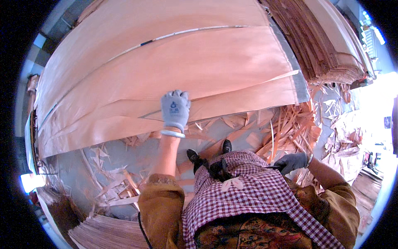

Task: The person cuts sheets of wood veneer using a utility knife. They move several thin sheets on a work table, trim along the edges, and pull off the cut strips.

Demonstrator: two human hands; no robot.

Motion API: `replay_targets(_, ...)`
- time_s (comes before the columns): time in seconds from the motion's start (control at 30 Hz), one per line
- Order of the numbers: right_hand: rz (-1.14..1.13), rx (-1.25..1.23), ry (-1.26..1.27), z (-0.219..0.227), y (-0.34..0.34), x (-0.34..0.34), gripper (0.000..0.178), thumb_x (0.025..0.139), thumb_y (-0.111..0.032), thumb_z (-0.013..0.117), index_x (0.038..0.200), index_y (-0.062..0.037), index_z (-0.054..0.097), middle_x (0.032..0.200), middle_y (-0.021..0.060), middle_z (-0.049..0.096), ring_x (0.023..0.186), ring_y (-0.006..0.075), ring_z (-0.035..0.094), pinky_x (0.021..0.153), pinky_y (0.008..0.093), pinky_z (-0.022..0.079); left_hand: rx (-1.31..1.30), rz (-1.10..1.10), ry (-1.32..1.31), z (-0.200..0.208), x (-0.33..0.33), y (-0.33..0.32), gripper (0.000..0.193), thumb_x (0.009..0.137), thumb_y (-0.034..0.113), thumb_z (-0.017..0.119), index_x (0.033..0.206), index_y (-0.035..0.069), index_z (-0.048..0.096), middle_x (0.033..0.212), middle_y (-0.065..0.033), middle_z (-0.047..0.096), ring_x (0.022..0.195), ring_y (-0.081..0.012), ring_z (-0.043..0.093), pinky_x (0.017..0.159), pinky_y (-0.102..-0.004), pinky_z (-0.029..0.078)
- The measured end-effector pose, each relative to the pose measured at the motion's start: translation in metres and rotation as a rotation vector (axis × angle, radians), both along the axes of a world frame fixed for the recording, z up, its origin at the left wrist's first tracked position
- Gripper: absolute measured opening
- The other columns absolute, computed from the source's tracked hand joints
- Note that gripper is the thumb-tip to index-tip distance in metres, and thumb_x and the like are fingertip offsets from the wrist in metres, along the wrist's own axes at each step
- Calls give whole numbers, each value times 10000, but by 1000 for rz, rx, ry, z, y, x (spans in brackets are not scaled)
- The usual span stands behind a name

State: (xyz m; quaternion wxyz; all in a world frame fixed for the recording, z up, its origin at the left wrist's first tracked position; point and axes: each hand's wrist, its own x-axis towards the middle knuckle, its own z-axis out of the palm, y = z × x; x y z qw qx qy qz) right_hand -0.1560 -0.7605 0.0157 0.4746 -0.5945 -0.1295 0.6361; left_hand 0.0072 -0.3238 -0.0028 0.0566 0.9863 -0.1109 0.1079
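A wide pale-orange wood veneer sheet (207,58) covers the work surface in front of me. My left hand (175,108), in a light grey glove, lies on it close to the near edge with the fingers curled in. Whatever those fingers grip is hidden beneath them. Splits run through the veneer on both sides of this hand, and a narrow loose strip (282,76) sticks out toward the right edge. At my right hip, my right hand (292,163) in a dark grey glove is closed around a thin dark object (273,167), its kind unclear.
A thin white rod (182,32) with a dark band lies across the veneer. Stacked brown veneer (327,50) stands at the far right, and another stack (107,232) at lower left. Veneer scraps (290,128) heap on the floor by the table's near right corner.
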Motion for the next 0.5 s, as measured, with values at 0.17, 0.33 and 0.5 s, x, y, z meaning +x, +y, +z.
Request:
replay_targets(0.17, 6, -82, -7, -10, -22, -24, 258, 853, -206, 623, 1044, -34, 591, 875, 27, 618, 839, 100, 535, 762, 259, 459, 191, -91, -69, 1, 42, 1, 147, 791, 216, 557, 713, 98, 593, 783, -85, 606, 749, -283, 582, 631, -420, 448)
replay_targets(0.33, -383, -52, -11, 4, -39, -9, 304, 847, -161, 628, 1109, -16, 575, 987, 35, 608, 885, 122, 543, 857, 277, 446, 19, 52, -292, 58, 111, 17, 117, 833, 143, 477, 767, 79, 550, 793, -113, 578, 761, -296, 590, 604, -424, 480)
replay_targets(0.5, -677, -52, -226, 35, 11, 51, 277, 796, -196, 683, 977, -5, 597, 918, 87, 628, 848, 168, 584, 748, 287, 454, -494, -199, -692, 142, 106, 15, 151, 827, 121, 556, 960, 67, 602, 925, -150, 600, 884, -318, 582, 716, -398, 494)
